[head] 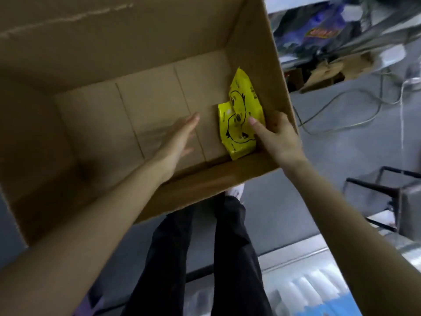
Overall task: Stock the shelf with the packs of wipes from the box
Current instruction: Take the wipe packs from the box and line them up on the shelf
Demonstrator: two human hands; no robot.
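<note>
A large brown cardboard box (141, 53) stands open in front of me. Two yellow packs of wipes with a black duck outline lie at its bottom right: a nearer pack (237, 133) and a second pack (247, 96) leaning on the right wall. My right hand (278, 137) reaches over the box's right corner, with the thumb on the nearer pack and the fingers behind it. My left hand (180, 137) is inside the box, blurred, fingers straight, a short way left of the packs and holding nothing.
The box bottom left of the packs is bare cardboard. My legs in black trousers (205, 258) stand below the box on a grey floor. Metal shelving (341, 37) with bagged goods is at upper right, cables trail on the floor, and a black metal frame (387, 190) stands at right.
</note>
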